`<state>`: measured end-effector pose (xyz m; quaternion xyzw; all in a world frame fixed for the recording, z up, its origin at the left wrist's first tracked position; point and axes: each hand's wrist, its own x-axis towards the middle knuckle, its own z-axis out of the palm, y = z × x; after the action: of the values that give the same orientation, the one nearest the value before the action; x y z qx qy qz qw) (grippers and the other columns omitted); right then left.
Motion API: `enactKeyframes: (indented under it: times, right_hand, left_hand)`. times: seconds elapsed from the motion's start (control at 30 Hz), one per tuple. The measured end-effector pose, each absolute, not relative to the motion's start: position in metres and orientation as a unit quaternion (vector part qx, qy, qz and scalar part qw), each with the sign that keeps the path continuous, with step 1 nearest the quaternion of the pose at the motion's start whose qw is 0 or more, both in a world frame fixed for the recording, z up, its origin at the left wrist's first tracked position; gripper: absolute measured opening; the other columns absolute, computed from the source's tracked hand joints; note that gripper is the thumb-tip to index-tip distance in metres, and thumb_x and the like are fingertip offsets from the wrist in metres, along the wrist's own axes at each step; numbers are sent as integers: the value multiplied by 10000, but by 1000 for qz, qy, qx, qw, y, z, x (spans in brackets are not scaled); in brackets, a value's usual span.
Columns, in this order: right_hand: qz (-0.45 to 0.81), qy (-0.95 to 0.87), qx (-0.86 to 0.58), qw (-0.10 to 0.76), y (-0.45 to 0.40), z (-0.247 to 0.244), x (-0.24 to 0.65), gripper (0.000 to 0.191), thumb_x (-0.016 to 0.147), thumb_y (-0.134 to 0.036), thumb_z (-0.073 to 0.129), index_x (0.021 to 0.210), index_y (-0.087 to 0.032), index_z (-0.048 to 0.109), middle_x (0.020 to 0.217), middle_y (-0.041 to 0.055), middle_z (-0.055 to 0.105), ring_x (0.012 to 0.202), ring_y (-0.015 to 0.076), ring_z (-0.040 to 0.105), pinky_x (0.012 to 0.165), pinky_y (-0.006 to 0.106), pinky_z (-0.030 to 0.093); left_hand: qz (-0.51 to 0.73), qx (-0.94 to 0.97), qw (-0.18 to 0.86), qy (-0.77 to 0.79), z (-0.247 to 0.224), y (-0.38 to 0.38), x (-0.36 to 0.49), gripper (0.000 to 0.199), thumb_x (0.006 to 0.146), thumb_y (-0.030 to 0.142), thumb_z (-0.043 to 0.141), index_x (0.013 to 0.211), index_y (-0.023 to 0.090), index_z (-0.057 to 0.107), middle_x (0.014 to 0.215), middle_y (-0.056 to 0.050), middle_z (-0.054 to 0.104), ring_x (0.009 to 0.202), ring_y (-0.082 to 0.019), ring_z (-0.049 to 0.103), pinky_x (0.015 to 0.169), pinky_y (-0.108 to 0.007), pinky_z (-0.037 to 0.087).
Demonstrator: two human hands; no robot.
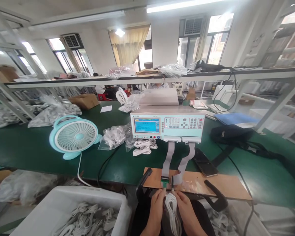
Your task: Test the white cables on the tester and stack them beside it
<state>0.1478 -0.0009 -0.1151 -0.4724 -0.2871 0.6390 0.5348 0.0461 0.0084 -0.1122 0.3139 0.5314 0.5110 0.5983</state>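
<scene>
A bundled white cable (171, 208) hangs between my two hands at the front edge of a brown board (201, 184). My left hand (157, 205) pinches one cable end against a small green circuit board (164, 184). The fingers of my right hand (184, 205) are closed on the other end, beside a dark connector (172, 181). Two grey ribbon cables (167, 160) run from these connectors up to a tester (167, 126) with a lit blue screen. Small details at the fingertips are hard to make out.
A light blue fan (75, 137) stands left on the green table (118, 170). Cable bundles (145, 147) and a bagged bundle lie by the tester. A phone (205, 162) and black bag (231, 134) are right. A white bin (120, 200) of cables sits lower left; clamps flank the board.
</scene>
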Motion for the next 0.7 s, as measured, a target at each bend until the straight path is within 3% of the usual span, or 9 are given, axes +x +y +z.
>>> enactKeyframes:
  times: [0.37, 0.5, 0.6, 0.7]
  right_hand:
    - [642, -287, -464, 538, 1, -119, 146, 294, 644, -409, 678, 584, -164, 526, 531, -35, 502, 516, 96, 410, 508, 207, 353]
    - [622, -316, -490, 522, -9, -115, 143, 319, 673, -440, 629, 582, -176, 474, 511, -56, 431, 490, 89, 368, 483, 212, 317]
    - [589, -387, -522, 480, -22, -111, 163, 321, 714, -448, 564, 580, -188, 431, 518, -58, 396, 494, 94, 357, 483, 220, 302]
    - [484, -509, -602, 379, -39, -113, 214, 284, 773, -379, 476, 564, -194, 420, 523, -42, 399, 512, 114, 388, 498, 236, 294]
  left_hand:
    - [532, 307, 580, 535, -108, 9, 49, 312, 630, 423, 623, 506, 158, 513, 496, 41, 439, 491, -99, 394, 479, -214, 321]
    - [543, 360, 554, 518, -110, 1, 51, 280, 706, 349, 567, 518, 161, 480, 552, 37, 420, 547, -102, 400, 527, -212, 346]
    - [500, 435, 554, 504, -114, -16, 47, 269, 777, 345, 510, 586, 155, 517, 613, 22, 451, 595, -106, 425, 558, -208, 367]
    - [432, 472, 566, 520, -120, -36, 35, 238, 808, 366, 481, 711, 164, 559, 622, 20, 460, 560, -101, 418, 487, -196, 353]
